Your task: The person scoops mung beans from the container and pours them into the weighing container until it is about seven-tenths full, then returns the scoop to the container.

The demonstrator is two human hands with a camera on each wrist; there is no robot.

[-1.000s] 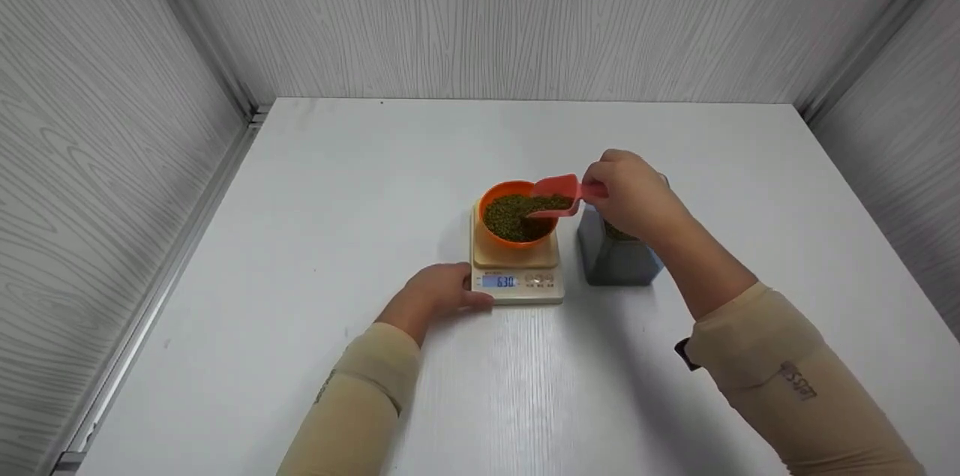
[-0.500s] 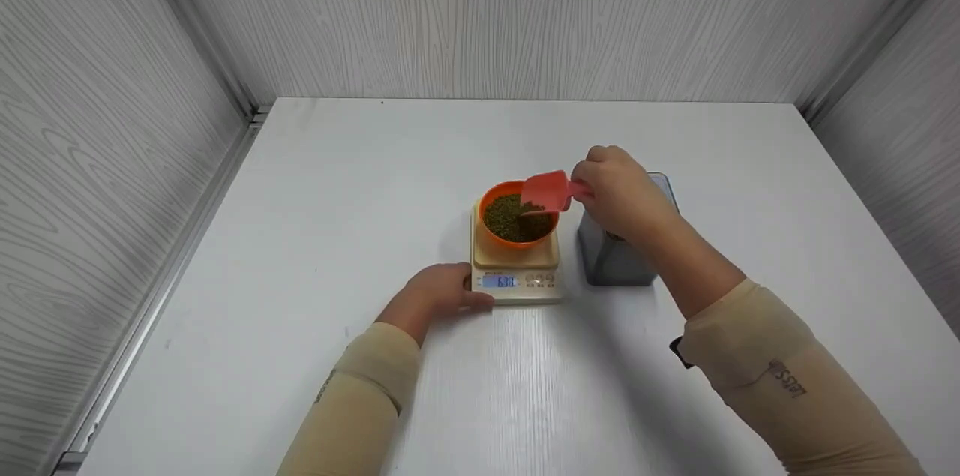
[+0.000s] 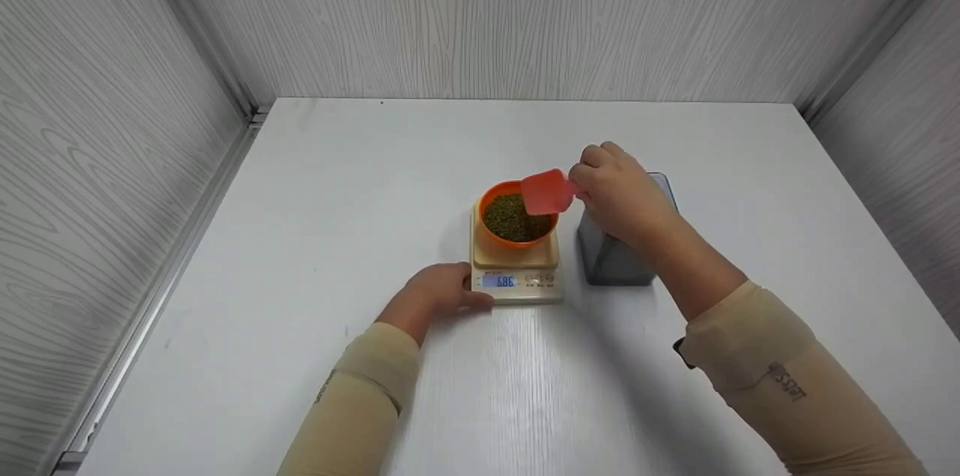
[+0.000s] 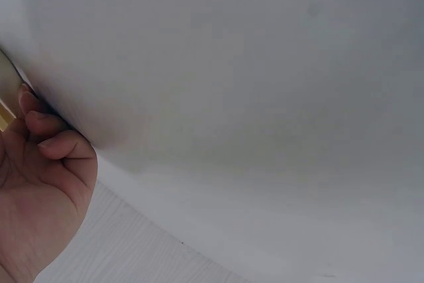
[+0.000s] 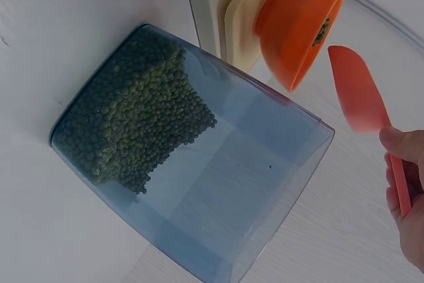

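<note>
An orange bowl [image 3: 495, 238] of small green beans [image 3: 511, 220] stands on a cream digital kitchen scale [image 3: 536, 297], whose lit display seems to read 686. At the scale's front-left corner, my left hand [image 3: 439, 290] holds its edge, fingers along the side and thumb by the front. My right hand [image 3: 622, 195] grips the handle of a red scoop [image 3: 545, 193], tipped over the bowl's right side with its back facing up. In the right wrist view a clear bluish container [image 5: 258, 157] holds more green beans [image 5: 139, 107]; from the head, my right hand partly covers it.
The container stands just right of the scale, under my right forearm. All of this is on a white table [image 3: 375, 176]. Pale wood-grain panels [image 3: 480, 19] enclose the table at the back and both sides.
The scoop has moved slightly left and turned over, and beans have slid from it into the bowl. The display has risen from about 630 to 686. My left hand has stayed still.
</note>
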